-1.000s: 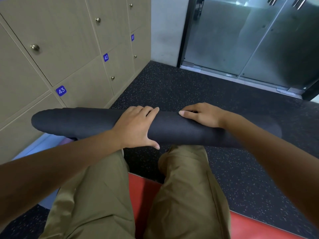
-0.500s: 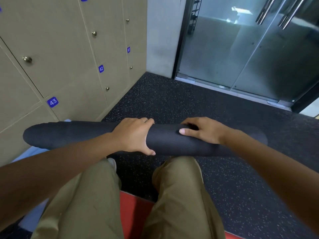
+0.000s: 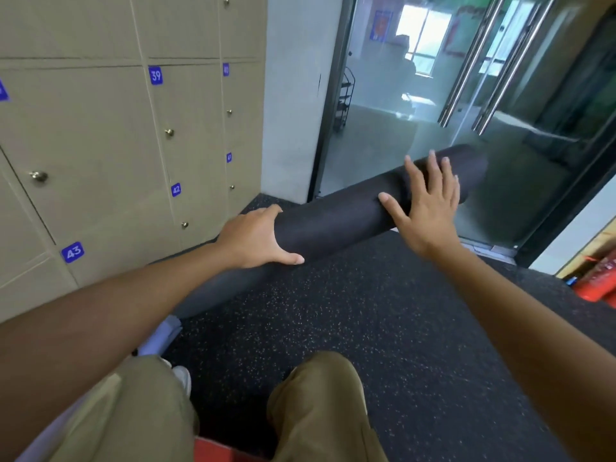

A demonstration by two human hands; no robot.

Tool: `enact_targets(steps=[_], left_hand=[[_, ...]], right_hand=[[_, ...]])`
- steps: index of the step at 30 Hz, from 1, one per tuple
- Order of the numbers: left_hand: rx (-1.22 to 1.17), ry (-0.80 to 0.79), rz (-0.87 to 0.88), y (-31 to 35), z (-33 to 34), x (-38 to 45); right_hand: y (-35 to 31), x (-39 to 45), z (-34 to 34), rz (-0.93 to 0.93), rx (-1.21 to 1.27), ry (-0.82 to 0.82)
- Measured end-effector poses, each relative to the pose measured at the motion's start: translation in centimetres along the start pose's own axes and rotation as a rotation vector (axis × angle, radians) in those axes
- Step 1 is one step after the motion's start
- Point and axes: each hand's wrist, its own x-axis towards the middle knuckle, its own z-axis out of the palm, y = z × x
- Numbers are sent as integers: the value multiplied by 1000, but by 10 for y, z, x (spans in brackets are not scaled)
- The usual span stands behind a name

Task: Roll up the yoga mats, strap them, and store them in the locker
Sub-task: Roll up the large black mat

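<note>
Nearest the camera are the person's knees in khaki trousers (image 3: 140, 415), with a strip of red mat (image 3: 213, 453) under them and a pale blue mat (image 3: 160, 338) just to the left of the knees. Beyond the knees stretches the dark speckled floor (image 3: 383, 328).

Past that, the rolled black mat (image 3: 340, 218) is held up off the floor, tilted, its low end toward the lockers and its high end toward the glass doors. The left hand (image 3: 256, 240) grips the roll near its middle, fingers over the top and thumb underneath. The right hand (image 3: 430, 205) lies flat against the roll's higher end with fingers spread and straight, pressing rather than clasping.

Left of the roll stands the wall of beige lockers (image 3: 100, 145), numbered in blue, every door in view closed. Behind the roll's high end are the glass doors (image 3: 500, 95) with long steel handles.

The rolling of this mat looks finished; no strap is visible on it, though the far side is hidden. The step in hand seems to be carrying the roll toward strapping or storage. Next it needs a strap cinched round it while one hand keeps the roll tight, then a locker door opened, which calls for a free hand.
</note>
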Motion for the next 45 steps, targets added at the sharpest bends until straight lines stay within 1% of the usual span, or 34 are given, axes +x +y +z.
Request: enact_targets(steps=[2, 3, 4, 6, 8, 10, 12, 14, 17, 20, 24, 27, 32, 35, 39, 42, 45], left_hand=[[-63, 31, -26, 4, -8, 3], [-104, 42, -38, 4, -10, 4], [-142, 50, -49, 4, -12, 3], [-212, 61, -70, 3, -13, 1], [-291, 66, -88, -1, -10, -3], [-366, 63, -99, -5, -5, -8], [-451, 51, -95, -10, -1, -12], [-547, 34, -90, -16, 3, -16], [-678, 2, -74, -27, 10, -18], [-727, -24, -73, -41, 16, -19], [-685, -95, -64, -65, 27, -24], [-645, -103, -75, -84, 35, -33], [-571, -145, -83, -112, 35, -58], [-581, -92, -114, -125, 29, -72], [-541, 8, -110, -131, 15, -81], [-495, 84, -21, -119, 3, -78], [-449, 148, 91, -93, -13, -62]], right_hand=[[-6, 12, -10, 117, 118, 122], [-10, 17, -16, 183, 215, 167], [-15, 22, -20, 250, 331, 192], [-24, 29, -29, 399, 577, 182], [-30, 35, -31, 556, 835, 104], [-34, 38, -31, 654, 1157, -40], [-35, 37, -26, 637, 1389, -189], [-42, 33, -20, 569, 1522, -286], [-60, 32, -12, 501, 1544, -319], [-82, 38, -7, 452, 1510, -283], [-113, 33, 8, 392, 1448, -255], [-136, 16, 30, 354, 1412, -253], [-157, -32, 75, 363, 1311, -251], [-158, -61, 107, 396, 1271, -291], [-152, -93, 145, 435, 1257, -373], [-150, -111, 169, 449, 1241, -439], [-148, -127, 187, 453, 1231, -486]])
